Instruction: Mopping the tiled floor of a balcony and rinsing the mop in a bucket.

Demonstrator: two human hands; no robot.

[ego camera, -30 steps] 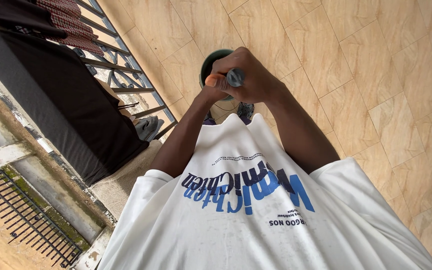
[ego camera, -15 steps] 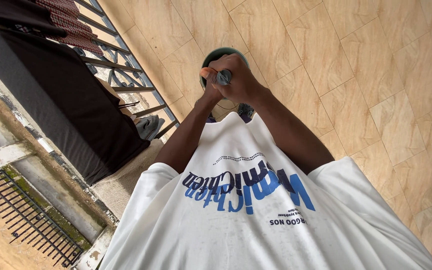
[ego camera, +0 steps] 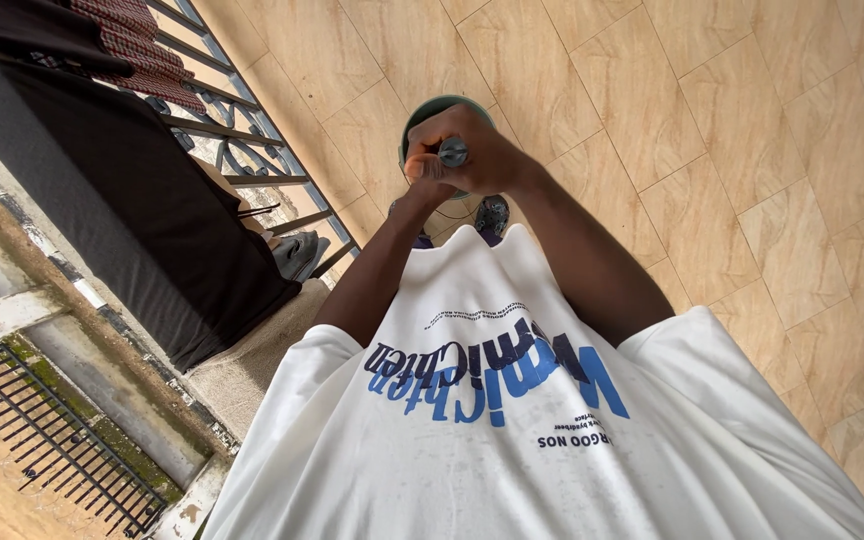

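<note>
At the far left, beyond the balcony's edge, a black fence (ego camera: 42, 440) stands on the ground below, next to a mossy concrete ledge (ego camera: 102, 395). Above it a dark cloth (ego camera: 122, 200) hangs over the metal railing (ego camera: 242, 130), with a red checked cloth (ego camera: 137, 45) draped at the top corner. A grey shoe (ego camera: 297, 252) lies on the floor just inside the railing.

Toward the middle, the left hand (ego camera: 420, 172) and the right hand (ego camera: 482, 155) are clasped together, both closed round a grey handle (ego camera: 453, 152), whose round end shows between the fingers. The left hand is mostly covered by the right, so only its thumb side shows. Directly beneath the hands sits a green bucket (ego camera: 432, 108) on the floor; its rim shows above the knuckles, and what is inside cannot be seen. The handle points down towards it. Below the hands, the person's white shirt (ego camera: 512, 450) fills the lower frame.

To the right lies beige tiled floor (ego camera: 752, 150).
</note>
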